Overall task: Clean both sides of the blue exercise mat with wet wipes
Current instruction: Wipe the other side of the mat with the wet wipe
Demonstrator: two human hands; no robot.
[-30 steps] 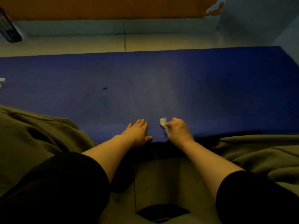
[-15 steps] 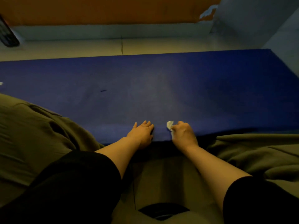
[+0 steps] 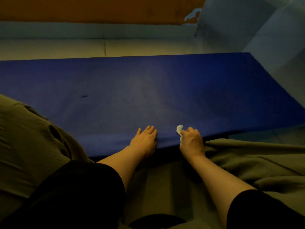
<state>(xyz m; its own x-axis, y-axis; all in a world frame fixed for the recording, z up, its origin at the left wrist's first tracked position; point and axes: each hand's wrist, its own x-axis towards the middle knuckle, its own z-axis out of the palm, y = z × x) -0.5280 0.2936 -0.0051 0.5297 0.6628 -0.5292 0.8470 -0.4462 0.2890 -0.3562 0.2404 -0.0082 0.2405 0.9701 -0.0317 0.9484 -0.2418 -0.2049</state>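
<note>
Head view, dim light. The blue exercise mat (image 3: pixel 148 90) lies flat on the floor (image 3: pixel 66 47), its long axis running left to right across the frame, crosswise to both forearms. The right hand (image 3: pixel 192 140) sits at the mat's near edge, its grip clenched round a crumpled wet wipe (image 3: pixel 179 129); the wad shows white just ahead of the knuckles and a bit trails below the thumb side. Whether the wipe actually presses on the mat surface cannot be told from this angle. The left hand (image 3: pixel 146 139) lies just to the left of that grip, palm down, fingers straight and flat on the mat near the same edge, holding nothing; it reads as a brace. From the grip, almost all of the mat extends forward and away, and out to both sides; only the near border is under the hands. A small dark mark (image 3: pixel 84 96) lies forward and well to the left of the grip, nearer the left hand than the right. Olive cloth (image 3: pixel 255 162) bunches to the right of the grip, just behind the mat's edge. Judgement: the top face is in work, the underside not yet reachable; the next strokes likely need to run forward or sideways along the long axis, with the wipe hand nearer.
</note>
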